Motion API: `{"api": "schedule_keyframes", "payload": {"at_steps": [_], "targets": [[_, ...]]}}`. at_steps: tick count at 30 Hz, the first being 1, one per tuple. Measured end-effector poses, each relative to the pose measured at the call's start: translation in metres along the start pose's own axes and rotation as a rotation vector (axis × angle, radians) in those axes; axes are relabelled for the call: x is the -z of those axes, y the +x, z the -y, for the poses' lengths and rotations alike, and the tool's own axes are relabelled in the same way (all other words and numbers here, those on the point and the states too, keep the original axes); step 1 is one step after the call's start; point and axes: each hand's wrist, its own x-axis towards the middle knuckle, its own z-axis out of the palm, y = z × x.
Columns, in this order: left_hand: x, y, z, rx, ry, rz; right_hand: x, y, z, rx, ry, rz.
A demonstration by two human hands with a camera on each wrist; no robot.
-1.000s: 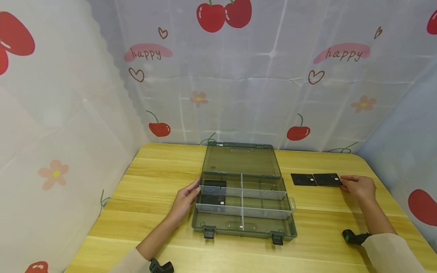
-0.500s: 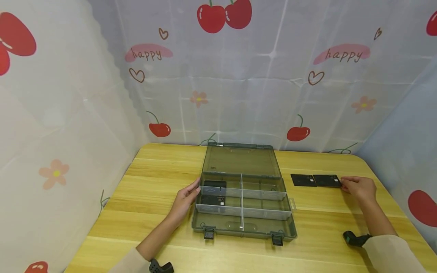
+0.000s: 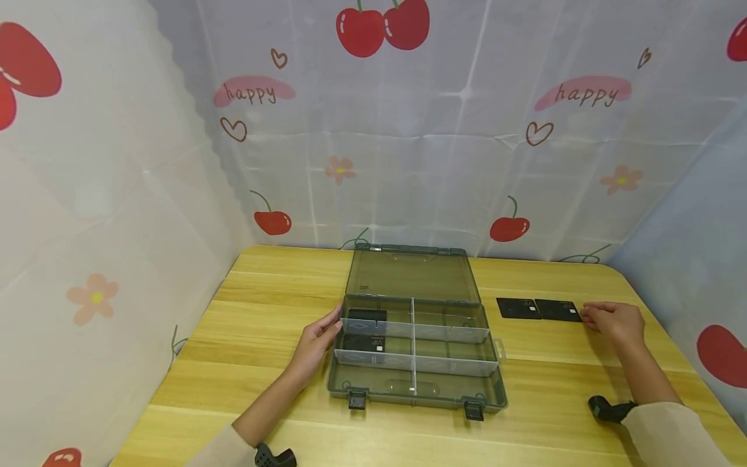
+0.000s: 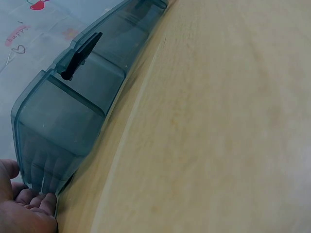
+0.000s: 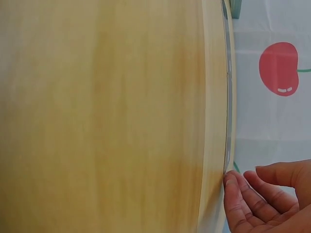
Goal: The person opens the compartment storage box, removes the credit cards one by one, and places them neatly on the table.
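An opened, dark translucent divided box (image 3: 417,389) lies on the table, its lid (image 3: 411,275) folded back. Its left column holds a black item (image 3: 367,315) in the rear compartment and a black VIP card (image 3: 363,342) in the middle one. My left hand (image 3: 315,342) rests against the box's left side, fingers fairly straight along the wall (image 4: 53,145) in the left wrist view. Two black cards lie side by side right of the box, the left one (image 3: 516,308) and the right one (image 3: 556,310). Fingertips of my right hand (image 3: 615,322) touch the right card's outer edge, thumb apart from the fingers.
The wooden table (image 3: 274,285) extends around the box. A patterned curtain (image 3: 408,181) stands behind it and at both sides. Black wrist devices show below my left hand (image 3: 275,456) and my right hand (image 3: 609,410).
The right card's outer end has shifted slightly down and left, and it lies flatter. My right hand has moved very slightly right. My left hand and the box show no clear movement.
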Motion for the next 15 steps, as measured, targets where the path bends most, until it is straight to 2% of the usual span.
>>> {"api": "schedule_keyframes", "payload": {"at_steps": [9, 15], "targets": [[0.0, 0.001, 0.001, -0.009, -0.002, 0.01, 0.003, -0.004, 0.001, -0.023, 0.026, 0.005], [0.001, 0.0, 0.001, -0.002, -0.008, 0.006, 0.002, -0.011, 0.011, 0.042, 0.003, 0.019]]}}
